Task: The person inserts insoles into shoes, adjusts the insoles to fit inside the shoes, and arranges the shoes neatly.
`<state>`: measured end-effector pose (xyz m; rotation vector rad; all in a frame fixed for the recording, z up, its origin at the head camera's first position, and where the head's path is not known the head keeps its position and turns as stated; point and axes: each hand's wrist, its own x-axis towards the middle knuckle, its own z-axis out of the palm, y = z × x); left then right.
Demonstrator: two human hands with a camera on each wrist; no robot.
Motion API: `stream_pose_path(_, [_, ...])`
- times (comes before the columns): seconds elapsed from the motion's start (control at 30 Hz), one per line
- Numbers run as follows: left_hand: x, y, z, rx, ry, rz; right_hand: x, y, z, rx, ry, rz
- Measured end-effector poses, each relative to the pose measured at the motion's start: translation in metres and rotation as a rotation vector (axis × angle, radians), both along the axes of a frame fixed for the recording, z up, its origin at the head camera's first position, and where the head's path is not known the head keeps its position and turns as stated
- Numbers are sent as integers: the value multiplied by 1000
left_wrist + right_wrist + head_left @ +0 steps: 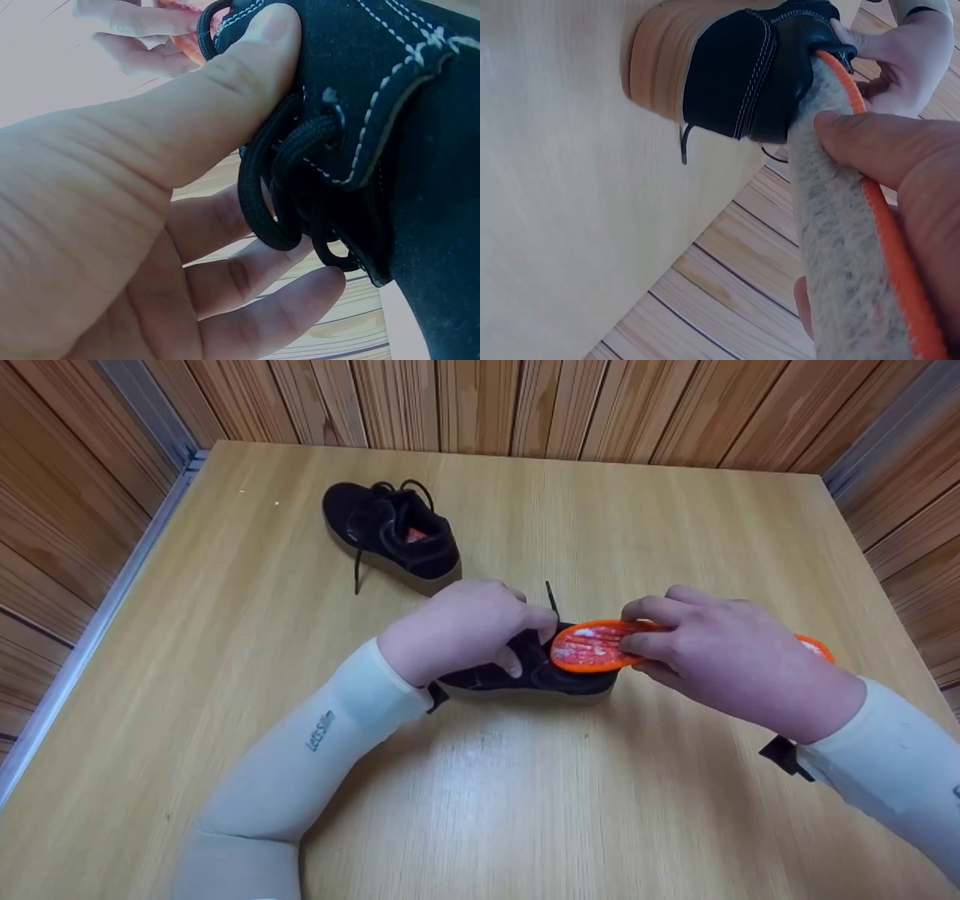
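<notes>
A black lace-up shoe (540, 682) with a tan sole stands on the table, its heel toward the right. My left hand (465, 626) holds it at the upper; in the left wrist view the thumb lies on the stitched black upper (442, 165), beside the loose laces (259, 195). My right hand (727, 660) pinches a red-patterned insole (581, 651) with an orange edge. The insole's front end is over the shoe's opening, and its other end reaches out behind my hand. Its grey, fuzzy underside (836, 225) shows in the right wrist view.
Farther back and to the left stands a matching black shoe (356, 514), with something red visible inside it and a lace hanging down its side. Wood-plank walls (480, 405) border the light wooden table (480, 810) at the back and sides.
</notes>
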<state>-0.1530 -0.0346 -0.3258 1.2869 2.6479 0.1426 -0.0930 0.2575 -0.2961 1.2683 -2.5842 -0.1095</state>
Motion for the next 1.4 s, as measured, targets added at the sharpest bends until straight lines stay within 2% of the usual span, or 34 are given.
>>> stream_pose_path(0.3, [-1, 0, 0, -10, -4, -4, -3, -12, -6, 47, -27, -7])
stream_pose_path(0.67, [0, -1, -1, -3, -3, -6, -3, -16, -12, 40, -36, -25])
stream_pose_path(0.8, [0, -1, -3, 4, 8, -11, -4, -15, -12, 18, -108, -63])
stream_pose_path(1.0, [0, -2, -2, 18, 32, -21, -6, -6, -6, 1, -265, -181])
stream_pose_path(1.4, [0, -2, -3, 14, 29, -14, -9, 15, -1, 29, -419, -328])
